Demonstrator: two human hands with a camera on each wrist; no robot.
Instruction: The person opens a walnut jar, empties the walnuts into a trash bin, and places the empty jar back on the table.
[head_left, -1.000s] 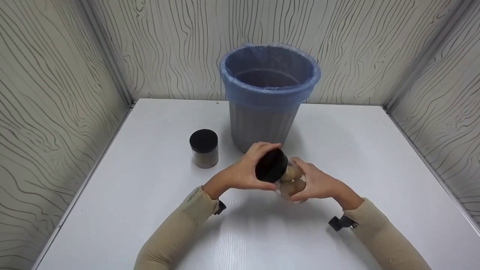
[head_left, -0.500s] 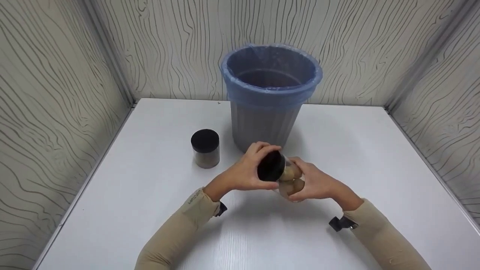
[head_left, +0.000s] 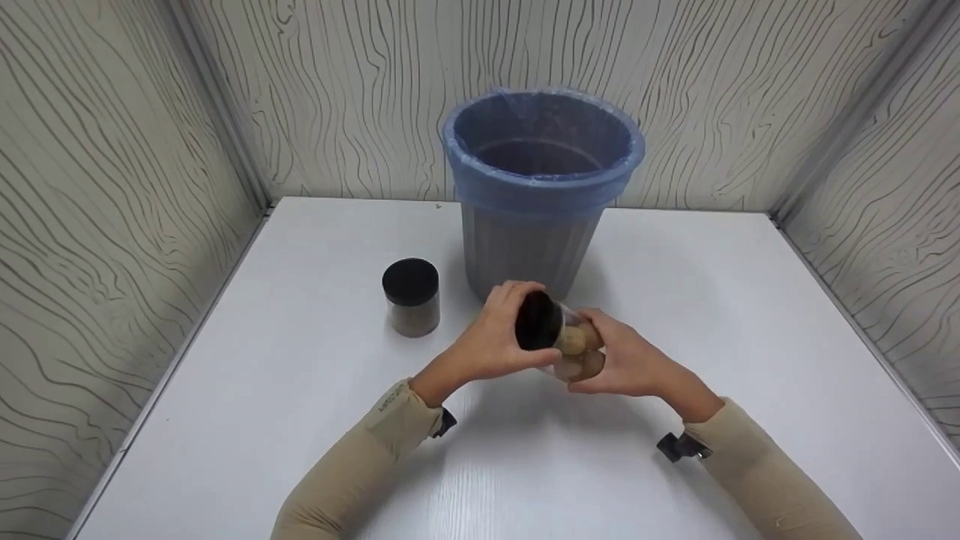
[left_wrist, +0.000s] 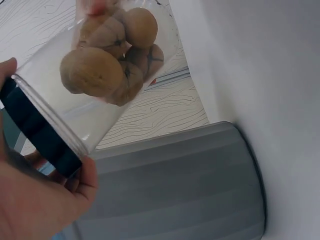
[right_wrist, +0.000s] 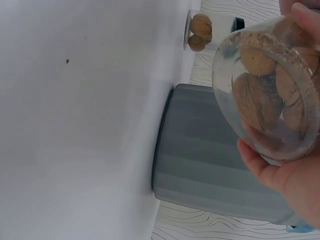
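In the head view a clear plastic jar (head_left: 576,349) is held tilted above the white table, just in front of the bin. My left hand (head_left: 487,341) grips its black lid (head_left: 537,321), thumb below and fingers over the top. The jar's body is gripped by my right hand (head_left: 634,364) near the bottom end. Several walnuts (left_wrist: 95,72) lie inside toward the bottom, seen through the wall in the left wrist view. The lid sits on the jar's mouth. The right wrist view shows brown crumbs along the jar's base (right_wrist: 295,65).
A grey bin (head_left: 529,251) with a blue liner (head_left: 540,196) stands behind the hands. Left of it, a second black-lidded jar (head_left: 411,296) stands upright; walnuts (right_wrist: 201,31) show in it in the right wrist view. Patterned walls (head_left: 360,97) enclose the table.
The held jar has risen slightly and tipped a little further toward level, its lid end to the left. Both hands stay on it. The second jar and the bin have not moved.
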